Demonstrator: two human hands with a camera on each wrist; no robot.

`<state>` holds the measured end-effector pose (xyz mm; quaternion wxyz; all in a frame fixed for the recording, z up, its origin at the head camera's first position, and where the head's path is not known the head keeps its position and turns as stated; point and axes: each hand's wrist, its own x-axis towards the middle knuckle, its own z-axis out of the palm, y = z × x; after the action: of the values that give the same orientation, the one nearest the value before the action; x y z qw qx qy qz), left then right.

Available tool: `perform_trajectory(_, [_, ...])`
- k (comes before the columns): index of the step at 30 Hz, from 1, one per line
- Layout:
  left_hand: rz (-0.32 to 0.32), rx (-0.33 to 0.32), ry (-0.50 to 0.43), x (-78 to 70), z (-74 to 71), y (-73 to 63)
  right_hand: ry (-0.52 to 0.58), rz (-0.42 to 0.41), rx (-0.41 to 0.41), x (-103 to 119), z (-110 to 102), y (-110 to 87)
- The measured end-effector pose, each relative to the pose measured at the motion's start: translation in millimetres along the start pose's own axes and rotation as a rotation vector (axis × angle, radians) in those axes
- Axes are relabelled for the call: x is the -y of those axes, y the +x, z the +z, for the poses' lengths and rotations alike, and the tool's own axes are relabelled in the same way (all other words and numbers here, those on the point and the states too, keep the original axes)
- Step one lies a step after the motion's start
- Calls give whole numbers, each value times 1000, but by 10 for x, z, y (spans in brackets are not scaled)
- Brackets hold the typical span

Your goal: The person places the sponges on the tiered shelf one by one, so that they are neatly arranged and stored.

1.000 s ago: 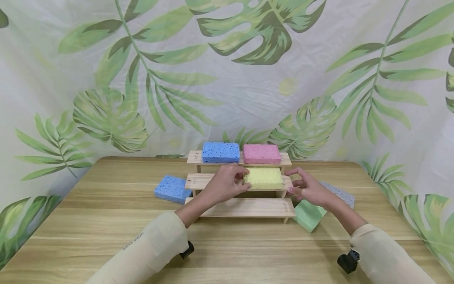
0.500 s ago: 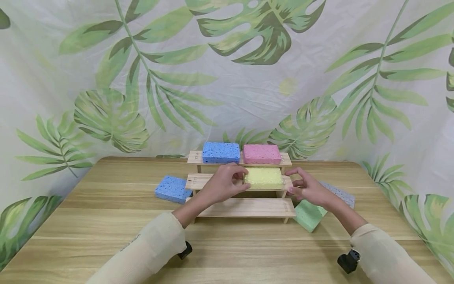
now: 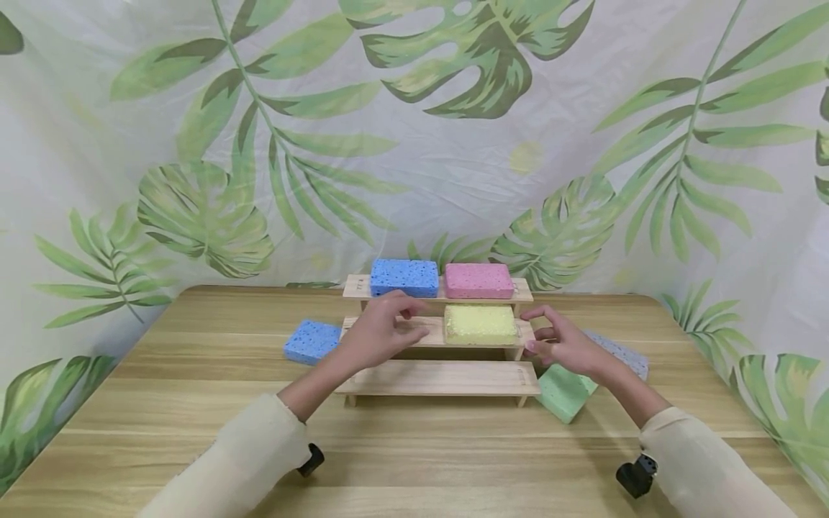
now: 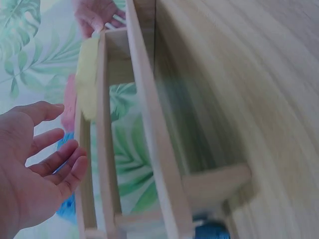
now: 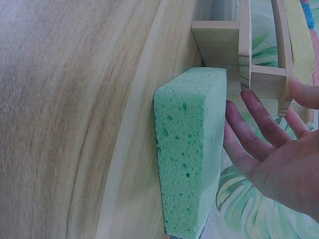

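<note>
A yellow sponge [image 3: 481, 324] lies on the right half of the middle step of a three-tier wooden display stand [image 3: 440, 378]. My left hand [image 3: 382, 331] hovers over the left part of that step, apart from the sponge, its fingers loosely bent and nothing between them. In the left wrist view its palm and spread fingers show. My right hand [image 3: 563, 345] holds the right end of the middle step, thumb at the front edge and index finger at the back. Its other fingers stretch beside the stand, close to a green sponge [image 5: 187, 149] on the table.
A blue sponge [image 3: 404, 278] and a pink sponge [image 3: 478, 280] sit on the top step. Another blue sponge [image 3: 312, 342] lies left of the stand on the wooden table [image 3: 453, 460]. A greyish sponge [image 3: 622, 354] is partly behind my right arm. A leaf-print cloth [image 3: 453, 180] hangs behind.
My left hand has let go of the yellow sponge and moved left, away from it. The sponge stays on the middle step, and my right hand has kept its place.
</note>
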<state>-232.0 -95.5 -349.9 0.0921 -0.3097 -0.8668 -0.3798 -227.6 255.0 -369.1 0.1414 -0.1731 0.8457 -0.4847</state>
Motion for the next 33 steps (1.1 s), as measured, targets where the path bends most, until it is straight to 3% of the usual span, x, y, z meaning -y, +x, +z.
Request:
perform_trajectory(9, [-3, -78, 21, 100, -360, -222, -9, 9, -9, -22, -5, 1])
perform_trajectory(19, [-116, -141, 73, 369, -712, -487, 0, 7, -11, -28, -3, 15])
perform_trajectory(25, [-177, -124, 68, 594, -814, -611, -6, 15, -13, -30, -13, 17])
perform_trajectory(33, [-212, -46, 134, 911, -889, -728, -17, 3, -9, -43, -16, 29])
